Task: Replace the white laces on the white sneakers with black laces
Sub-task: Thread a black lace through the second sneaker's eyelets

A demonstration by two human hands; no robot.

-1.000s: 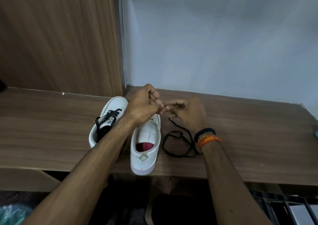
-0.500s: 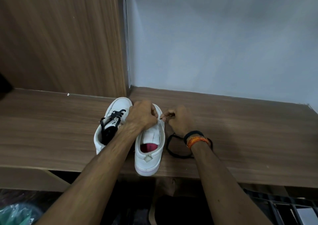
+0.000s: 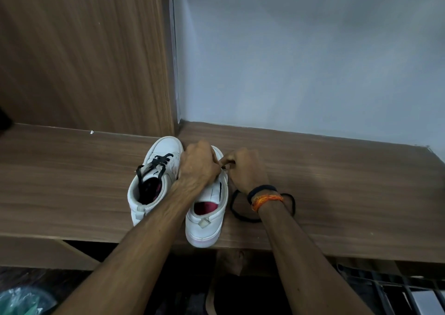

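Two white sneakers stand side by side on the wooden shelf (image 3: 337, 194). The left sneaker (image 3: 154, 177) carries black laces. The right sneaker (image 3: 207, 216) has no laces that I can see over its tongue. My left hand (image 3: 198, 164) rests curled over the right sneaker's front, fingers meeting the lace tip. My right hand (image 3: 245, 169) pinches the end of a loose black lace (image 3: 238, 214) at the sneaker's right eyelet edge. The rest of that lace loops on the shelf beside the shoe, partly under my wrist.
A wooden panel (image 3: 84, 49) rises behind the left sneaker, a grey wall (image 3: 313, 61) behind the right. The shelf's front edge runs just below the heels. Below it lie a dark floor, a metal rack (image 3: 397, 290) at the right and a greenish bag (image 3: 19, 302) at the left.
Both hands have come down from above the shoe onto the right sneaker's front. The lace end went with them to the eyelet edge, and the camera view shifted a little.
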